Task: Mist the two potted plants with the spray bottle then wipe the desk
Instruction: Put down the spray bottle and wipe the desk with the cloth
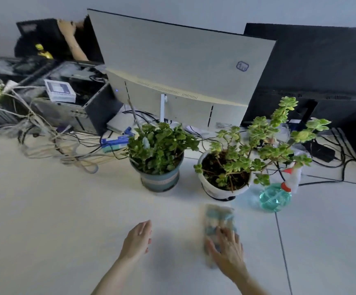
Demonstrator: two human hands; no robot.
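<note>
Two potted plants stand mid-desk: a leafy one in a teal pot point(160, 179) on the left and a sprawling succulent in a white pot point(221, 188) on the right. A round turquoise spray bottle point(276, 196) with a red and white trigger head stands just right of the white pot. In front of that pot a blue and beige cloth point(218, 220) lies on the white desk point(55, 220), blurred. My right hand point(228, 250) lies flat on the cloth's near end, pressing it down. My left hand point(137, 239) hovers left of it, fingers loosely apart, holding nothing.
A white monitor back point(183, 67) and a black monitor point(313, 67) stand behind the plants. A computer case point(66, 96), tangled cables point(51, 141) and a blue and white power strip point(113, 142) crowd the back left. Another person's arm point(72, 41) shows at the far left. More cables point(343, 165) run at the right.
</note>
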